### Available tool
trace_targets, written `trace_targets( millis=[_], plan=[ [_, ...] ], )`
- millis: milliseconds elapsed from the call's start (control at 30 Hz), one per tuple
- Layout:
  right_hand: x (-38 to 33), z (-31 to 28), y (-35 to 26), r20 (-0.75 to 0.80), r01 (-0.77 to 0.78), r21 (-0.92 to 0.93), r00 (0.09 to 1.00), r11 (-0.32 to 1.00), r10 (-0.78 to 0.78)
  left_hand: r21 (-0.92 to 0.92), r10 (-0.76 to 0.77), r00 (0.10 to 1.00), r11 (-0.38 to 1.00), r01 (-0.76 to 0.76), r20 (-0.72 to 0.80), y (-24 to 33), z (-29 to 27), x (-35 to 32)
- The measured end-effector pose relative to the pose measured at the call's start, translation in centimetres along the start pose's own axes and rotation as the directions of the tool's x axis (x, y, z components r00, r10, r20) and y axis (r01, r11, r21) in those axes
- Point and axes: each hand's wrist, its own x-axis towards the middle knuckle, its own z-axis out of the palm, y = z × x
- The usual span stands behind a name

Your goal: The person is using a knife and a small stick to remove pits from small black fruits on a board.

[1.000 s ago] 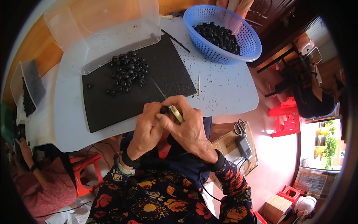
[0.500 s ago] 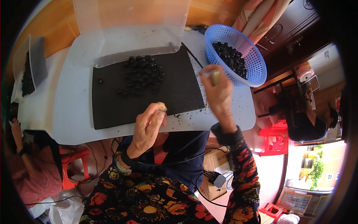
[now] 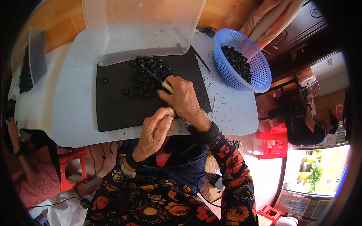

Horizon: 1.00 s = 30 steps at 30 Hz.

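Gripping a thin pick (image 3: 155, 76) by its pale handle, the right hand (image 3: 183, 98) is closed over the black mat (image 3: 113, 109), its palm hiding how the fingers wrap. The metal tip reaches into the pile of dark rings (image 3: 148, 75) just ahead. Left hand (image 3: 155, 132) is curled at the mat's near edge, pinching something small and pale, too tiny to identify.

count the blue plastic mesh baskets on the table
1: the round blue plastic mesh basket sits at the white table's far right corner, holding small black pieces. None other shows.
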Motion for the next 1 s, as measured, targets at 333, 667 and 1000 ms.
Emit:
trace_targets(
  millis=[333,667,1000],
  plan=[
    [-4.4,-4.9,-1.1,0.2,-0.394,0.581,0.917,0.712,0.345,0.012,-0.051,0.999,0.999,0.051,0.016,1.6,0.3,0.8],
    [-7.0,-5.5,-2.4,0.031,-0.135,0.548,0.99,0.825,0.141,0.101,-0.127,0.989,0.988,0.119,0.08,2.7,1.5,2.0],
    [-9.8,-4.0,-1.2,-0.199,-0.162,0.556,0.926,0.816,0.319,-0.085,-0.031,0.999,0.996,0.033,0.028,1.8,2.2,1.8]
  ],
)
